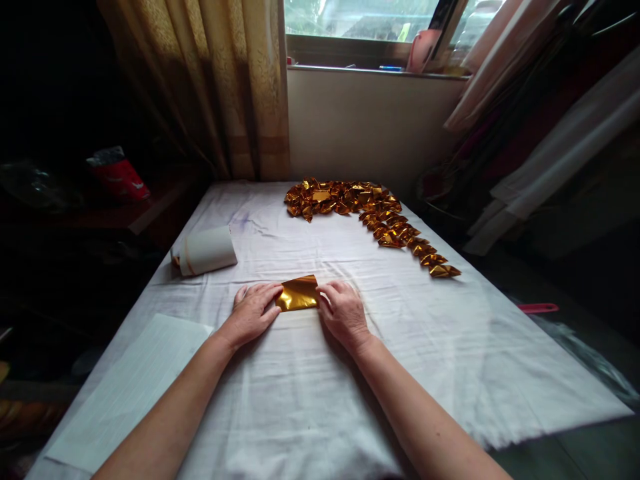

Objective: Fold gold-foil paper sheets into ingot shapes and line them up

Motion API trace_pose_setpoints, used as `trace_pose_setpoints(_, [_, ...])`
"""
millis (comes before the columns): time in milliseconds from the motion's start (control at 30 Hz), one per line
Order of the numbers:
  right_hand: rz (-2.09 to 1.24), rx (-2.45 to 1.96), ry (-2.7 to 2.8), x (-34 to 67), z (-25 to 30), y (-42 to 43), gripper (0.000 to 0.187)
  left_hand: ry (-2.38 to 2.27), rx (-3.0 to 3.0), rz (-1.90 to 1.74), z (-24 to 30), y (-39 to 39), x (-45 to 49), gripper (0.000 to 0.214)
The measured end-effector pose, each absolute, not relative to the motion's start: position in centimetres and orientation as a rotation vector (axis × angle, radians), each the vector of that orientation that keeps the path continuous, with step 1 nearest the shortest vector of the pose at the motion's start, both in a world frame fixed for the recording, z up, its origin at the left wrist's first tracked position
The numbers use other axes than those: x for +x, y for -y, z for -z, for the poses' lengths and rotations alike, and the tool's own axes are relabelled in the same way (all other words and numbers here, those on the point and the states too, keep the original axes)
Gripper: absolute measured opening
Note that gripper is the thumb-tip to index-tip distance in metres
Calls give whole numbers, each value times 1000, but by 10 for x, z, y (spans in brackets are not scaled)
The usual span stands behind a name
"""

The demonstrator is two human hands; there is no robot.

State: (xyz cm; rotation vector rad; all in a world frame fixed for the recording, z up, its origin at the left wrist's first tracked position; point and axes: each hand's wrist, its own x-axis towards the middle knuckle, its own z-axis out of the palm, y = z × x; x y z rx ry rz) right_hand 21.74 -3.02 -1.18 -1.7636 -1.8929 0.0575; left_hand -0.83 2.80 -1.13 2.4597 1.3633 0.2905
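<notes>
A folded piece of gold foil paper (pixel 299 293) lies on the white cloth (pixel 310 387) that covers the table. My left hand (pixel 253 311) rests flat beside its left edge, fingers stretched out and touching the foil. On the other side, my right hand (pixel 344 312) has its fingers curled and pressed on the foil's right edge. A long curved row of several folded gold foil pieces (pixel 373 213) runs along the far right of the cloth.
A roll of white-backed paper (pixel 205 251) lies at the left. A flat white sheet (pixel 133 387) sits near the front left edge. Curtains (pixel 215 87) and a window sill (pixel 375 67) stand behind the table. A red packet (pixel 119 177) lies on the dark left shelf.
</notes>
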Motion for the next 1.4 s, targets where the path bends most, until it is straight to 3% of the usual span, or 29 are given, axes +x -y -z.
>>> trace_pose_setpoints(133, [-51,-1570,2077,184,7,15,42,-1362,2449,-331,12,-27,-7,43])
trace_pose_setpoints(467, [-374,-1930,2273,187,11,-3,60,-1339,2433,-421,11,-25,-10,23])
trace_pose_setpoints(767, [-342,-2025,2264,212,11,4,58,-1519,2652,-382,-1,-5,12,28])
trace_pose_setpoints(1100, [-333,-2001,2253,213,11,5,57,-1240,2760,-62,23,8,26,62])
trace_pose_setpoints(1267, [-309,-1983,2241,213,15,5,57,-1195,2783,-48,14,7,-1,57])
trace_pose_setpoints(1400, [-191,-1948,2174,214,19,8,55,-1240,2841,-238,6,7,1,40])
